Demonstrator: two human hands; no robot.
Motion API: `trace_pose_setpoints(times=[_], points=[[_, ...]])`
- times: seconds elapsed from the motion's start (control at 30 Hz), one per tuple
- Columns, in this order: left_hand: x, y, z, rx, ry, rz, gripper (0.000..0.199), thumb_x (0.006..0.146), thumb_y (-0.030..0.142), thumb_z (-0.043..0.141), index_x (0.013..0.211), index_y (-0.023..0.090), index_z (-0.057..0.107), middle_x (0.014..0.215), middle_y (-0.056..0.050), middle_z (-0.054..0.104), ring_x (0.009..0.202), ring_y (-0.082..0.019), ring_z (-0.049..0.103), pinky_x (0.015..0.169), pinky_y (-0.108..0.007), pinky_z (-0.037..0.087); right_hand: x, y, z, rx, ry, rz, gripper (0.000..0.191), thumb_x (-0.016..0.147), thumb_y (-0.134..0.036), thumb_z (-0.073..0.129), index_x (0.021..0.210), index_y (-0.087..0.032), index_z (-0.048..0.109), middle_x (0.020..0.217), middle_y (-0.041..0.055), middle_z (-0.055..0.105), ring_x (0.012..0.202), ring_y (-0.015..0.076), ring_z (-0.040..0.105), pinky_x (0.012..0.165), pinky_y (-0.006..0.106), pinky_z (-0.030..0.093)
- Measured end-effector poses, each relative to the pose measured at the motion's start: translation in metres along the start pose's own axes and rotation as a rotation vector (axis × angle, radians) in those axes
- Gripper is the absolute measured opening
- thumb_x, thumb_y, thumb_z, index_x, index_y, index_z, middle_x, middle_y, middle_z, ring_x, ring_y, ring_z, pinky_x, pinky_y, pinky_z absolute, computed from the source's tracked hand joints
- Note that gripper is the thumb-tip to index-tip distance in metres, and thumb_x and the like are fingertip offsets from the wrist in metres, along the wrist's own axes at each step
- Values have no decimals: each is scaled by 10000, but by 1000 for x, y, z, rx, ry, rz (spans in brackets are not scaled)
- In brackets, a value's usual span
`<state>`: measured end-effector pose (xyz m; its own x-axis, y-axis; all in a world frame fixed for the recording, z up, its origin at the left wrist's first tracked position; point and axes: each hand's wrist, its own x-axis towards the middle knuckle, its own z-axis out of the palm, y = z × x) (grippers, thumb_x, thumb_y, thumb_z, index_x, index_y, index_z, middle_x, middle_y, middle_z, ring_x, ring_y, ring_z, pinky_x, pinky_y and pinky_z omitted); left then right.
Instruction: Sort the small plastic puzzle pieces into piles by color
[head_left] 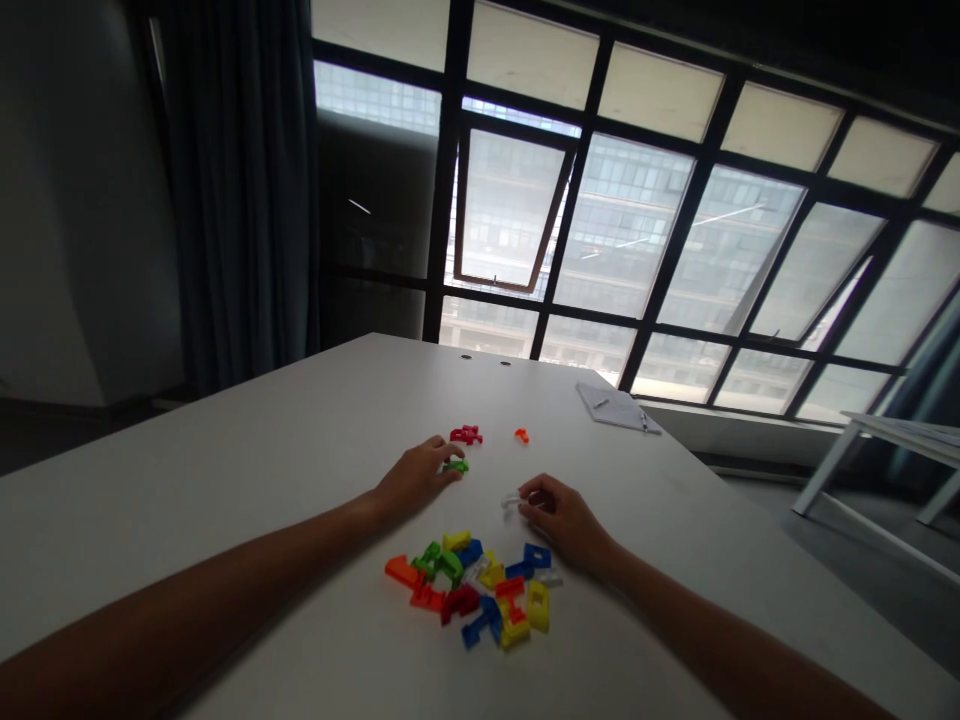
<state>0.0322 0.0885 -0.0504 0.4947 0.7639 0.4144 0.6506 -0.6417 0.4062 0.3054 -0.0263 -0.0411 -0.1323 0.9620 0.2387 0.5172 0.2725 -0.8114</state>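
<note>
My left hand (pixel 424 473) reaches past the middle of the white table (pixel 300 430), its thumb and fingers closed around a small green plastic block (pixel 457 466). Just beyond those fingertips lies a cluster of red-pink blocks (pixel 466 435). To the right, my right hand (pixel 561 515) pinches a small white or clear plastic block (pixel 511 502); its fingers partly cover the piece. Nearer to me, between my forearms, is a loose pile of plastic blocks with cut-outs, among them a yellow block (pixel 538 606), a blue block (pixel 537 556) and a dark red block (pixel 459 603).
A lone orange block (pixel 522 436) lies behind my hands. Paper sheets (pixel 615 408) with pens rest near the table's far right edge. Another white table (pixel 900 440) stands at the right. Windows and a dark curtain (pixel 240 200) are behind.
</note>
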Motion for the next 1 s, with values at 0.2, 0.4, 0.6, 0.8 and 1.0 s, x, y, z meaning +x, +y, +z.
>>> trace_pose_setpoints(times=[0.2,0.4,0.6,0.8,1.0], points=[[-12,28,-7,-83,50,140,331,942,391,651,1237,242,651,1060,-46,667,834,-186,650,780,-299,489,4,0,0,50,59,-169,136,829,-285,711,916,-198,651,942,48,694,858,203,676,829,371,579],[-22,54,-1,-202,-64,141,456,827,525,775,1186,263,673,920,0,660,758,-173,602,685,-274,453,15,-3,9,35,130,-329,151,810,-243,730,916,-207,628,916,36,675,836,199,675,811,371,601],[-24,56,3,-229,-14,181,278,934,459,667,1090,231,702,882,-5,654,738,-158,580,695,-270,446,14,3,21,-8,188,-398,211,816,-215,701,1009,-211,617,960,40,659,843,189,674,812,357,601],[-26,56,2,-262,-42,144,345,893,478,702,1142,239,688,873,-7,656,715,-162,574,686,-275,451,9,-2,17,-115,142,-413,219,845,-221,663,1061,-223,630,1018,55,670,873,196,665,826,359,578],[-24,57,0,-286,-69,136,339,892,483,693,1121,233,691,875,-6,657,704,-154,558,666,-268,437,7,-4,16,-174,161,-437,186,848,-231,660,1034,-226,646,977,52,684,844,204,647,805,359,553]])
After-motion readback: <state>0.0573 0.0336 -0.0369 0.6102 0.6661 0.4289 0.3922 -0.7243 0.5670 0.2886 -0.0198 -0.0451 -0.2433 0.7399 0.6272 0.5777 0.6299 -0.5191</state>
